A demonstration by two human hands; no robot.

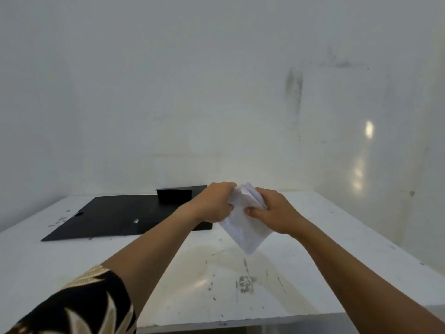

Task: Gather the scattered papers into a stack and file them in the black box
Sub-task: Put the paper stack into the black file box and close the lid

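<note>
My patterned sleeve (79,307), black with pale leaf shapes, is sitting nearest the lens at 7 o'clock. Both my forearms are reaching forward over the white surface (240,285), which is showing scuffs, stains and chipped paint near its middle.

My left hand (214,203) and right hand (277,213) are meeting just past centre, both clenching the same stack of papers (245,230). The left hand is gripping the upper left edge, the right hand is pinching the right side with the thumb across the front. The stack is hanging tilted, one corner pointing down toward 6 o'clock, held clear above the surface. Its upper edges are fanning slightly between my hands.

The black box (125,218) is lying opened out flat at 9 o'clock from the papers, resting on the surface, its raised wall (173,195) standing up at the far side toward 12 o'clock. My left wrist is crossing in front of its right end.

A pale, marked wall (216,92) is standing behind the surface, with bright reflections at 3 o'clock.
</note>
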